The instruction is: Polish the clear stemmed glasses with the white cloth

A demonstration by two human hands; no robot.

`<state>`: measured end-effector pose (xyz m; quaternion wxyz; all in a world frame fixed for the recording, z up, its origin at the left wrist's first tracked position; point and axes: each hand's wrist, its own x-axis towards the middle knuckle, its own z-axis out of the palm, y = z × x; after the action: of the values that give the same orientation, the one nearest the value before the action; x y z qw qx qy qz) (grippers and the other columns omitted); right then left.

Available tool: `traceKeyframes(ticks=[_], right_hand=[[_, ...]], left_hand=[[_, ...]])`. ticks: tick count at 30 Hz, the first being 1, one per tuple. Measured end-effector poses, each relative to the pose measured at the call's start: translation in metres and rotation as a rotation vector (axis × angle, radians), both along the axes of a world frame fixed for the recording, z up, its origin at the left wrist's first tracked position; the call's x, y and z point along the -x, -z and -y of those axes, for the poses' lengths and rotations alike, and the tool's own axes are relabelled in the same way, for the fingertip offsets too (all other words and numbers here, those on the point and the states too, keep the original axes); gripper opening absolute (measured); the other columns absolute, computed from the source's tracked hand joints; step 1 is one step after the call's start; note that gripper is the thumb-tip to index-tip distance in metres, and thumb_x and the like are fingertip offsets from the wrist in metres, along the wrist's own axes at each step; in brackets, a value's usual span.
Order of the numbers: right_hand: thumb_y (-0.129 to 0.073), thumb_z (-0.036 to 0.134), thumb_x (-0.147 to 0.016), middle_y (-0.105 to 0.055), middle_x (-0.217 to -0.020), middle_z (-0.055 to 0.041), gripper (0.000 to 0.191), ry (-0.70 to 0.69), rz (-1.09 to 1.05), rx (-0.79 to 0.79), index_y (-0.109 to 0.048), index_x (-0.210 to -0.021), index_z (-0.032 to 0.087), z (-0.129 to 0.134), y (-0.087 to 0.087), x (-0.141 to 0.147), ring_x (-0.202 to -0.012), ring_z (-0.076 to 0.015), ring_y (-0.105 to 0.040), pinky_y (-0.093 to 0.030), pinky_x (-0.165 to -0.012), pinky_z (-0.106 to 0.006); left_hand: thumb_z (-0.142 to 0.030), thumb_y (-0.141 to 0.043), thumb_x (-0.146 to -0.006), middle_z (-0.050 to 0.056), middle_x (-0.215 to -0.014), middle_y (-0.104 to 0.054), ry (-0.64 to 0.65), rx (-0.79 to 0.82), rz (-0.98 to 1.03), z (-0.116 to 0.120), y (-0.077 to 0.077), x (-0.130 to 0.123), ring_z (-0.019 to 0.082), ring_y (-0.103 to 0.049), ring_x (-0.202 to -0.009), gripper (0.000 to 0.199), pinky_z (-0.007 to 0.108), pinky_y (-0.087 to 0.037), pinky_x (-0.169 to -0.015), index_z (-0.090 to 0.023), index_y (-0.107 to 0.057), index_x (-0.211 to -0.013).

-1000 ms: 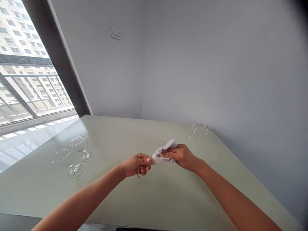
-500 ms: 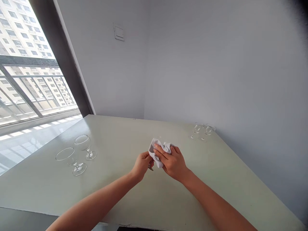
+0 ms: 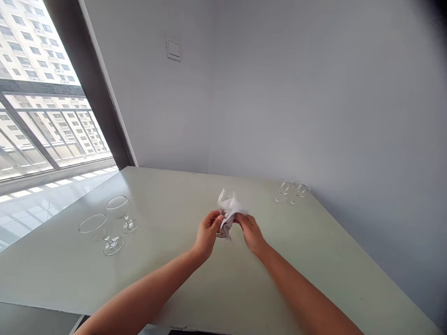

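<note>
Above the middle of the table, my left hand (image 3: 208, 232) pinches a clear stemmed wine glass (image 3: 222, 197) near its stem. The bowl points up and its foot shows just below my fingers. A white cloth (image 3: 234, 209) lies against the right side of the glass and covers part of the bowl and stem. My right hand (image 3: 248, 229) is closed on that cloth, its fingertips partly hidden behind the fabric.
Two stemmed glasses (image 3: 120, 209) (image 3: 99, 228) stand upright on the pale table (image 3: 181, 288) at left. Two more glasses (image 3: 284, 188) (image 3: 301, 190) stand at the far right edge by the grey wall (image 3: 314, 93). A window (image 3: 42, 116) is at left.
The right hand and cloth have slid off the top of the glass to its right side, so the rim and bowl now show. The glass is now upright.
</note>
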<state>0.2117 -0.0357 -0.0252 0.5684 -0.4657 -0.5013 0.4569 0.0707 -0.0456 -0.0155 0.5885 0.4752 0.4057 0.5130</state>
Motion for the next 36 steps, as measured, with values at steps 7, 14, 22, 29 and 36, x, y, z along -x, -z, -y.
traceKeyframes(ticks=[7, 14, 22, 29, 36], right_hand=[[-0.067, 0.042, -0.067, -0.06, -0.066, -0.0012, 0.029, -0.147, -0.369, 0.189, -0.063, -0.075, 0.015, 0.007, 0.004, 0.026, -0.063, -0.0136, -0.053, -0.039, -0.06, -0.025], [-0.068, 0.037, -0.065, -0.056, -0.058, -0.0003, 0.023, -0.348, -0.688, 0.453, -0.059, -0.066, 0.016, 0.007, 0.005, 0.016, -0.055, -0.0125, -0.05, -0.04, -0.055, -0.025], [-0.07, 0.03, -0.062, -0.057, -0.063, 0.0011, 0.019, -0.608, -0.49, 0.409, -0.061, -0.071, 0.016, 0.003, 0.005, -0.004, -0.057, -0.0116, -0.051, -0.039, -0.059, -0.025], [-0.066, 0.031, -0.064, -0.053, -0.063, 0.0023, 0.019, -0.549, 0.154, 0.257, -0.06, -0.07, 0.014, -0.01, -0.001, -0.019, -0.06, -0.0107, -0.048, -0.035, -0.058, -0.023], [-0.066, 0.036, -0.063, -0.059, -0.066, -0.0022, 0.027, -0.271, 0.202, 0.239, -0.065, -0.076, 0.012, -0.019, 0.015, -0.038, -0.061, -0.0141, -0.052, -0.04, -0.06, -0.029]], left_hand=[[-0.03, -0.064, -0.063, -0.001, -0.08, -0.043, -0.253, -0.145, -0.379, -0.013, 0.003, -0.004, 0.01, -0.042, -0.067, 0.018, 0.024, -0.037, -0.062, -0.018, -0.05, -0.066], [-0.031, -0.069, -0.064, 0.008, -0.103, -0.056, 0.366, 0.122, 0.094, -0.026, -0.013, 0.014, 0.019, -0.054, -0.09, 0.048, 0.03, -0.038, -0.079, -0.019, -0.05, -0.107], [-0.027, -0.076, -0.058, 0.011, -0.101, -0.062, 0.472, 0.054, 0.131, -0.036, -0.017, 0.01, 0.019, -0.059, -0.083, 0.042, 0.03, -0.04, -0.074, -0.016, -0.055, -0.092], [-0.027, -0.078, -0.052, 0.011, -0.095, -0.063, 0.208, 0.074, 0.015, -0.039, 0.0, 0.005, 0.021, -0.058, -0.089, 0.049, 0.03, -0.043, -0.073, -0.015, -0.053, -0.093], [-0.036, -0.073, -0.058, 0.005, -0.08, -0.065, -0.003, 0.049, 0.053, -0.045, 0.007, 0.013, 0.004, -0.044, -0.047, 0.05, 0.02, -0.032, -0.048, -0.018, -0.044, -0.095]])
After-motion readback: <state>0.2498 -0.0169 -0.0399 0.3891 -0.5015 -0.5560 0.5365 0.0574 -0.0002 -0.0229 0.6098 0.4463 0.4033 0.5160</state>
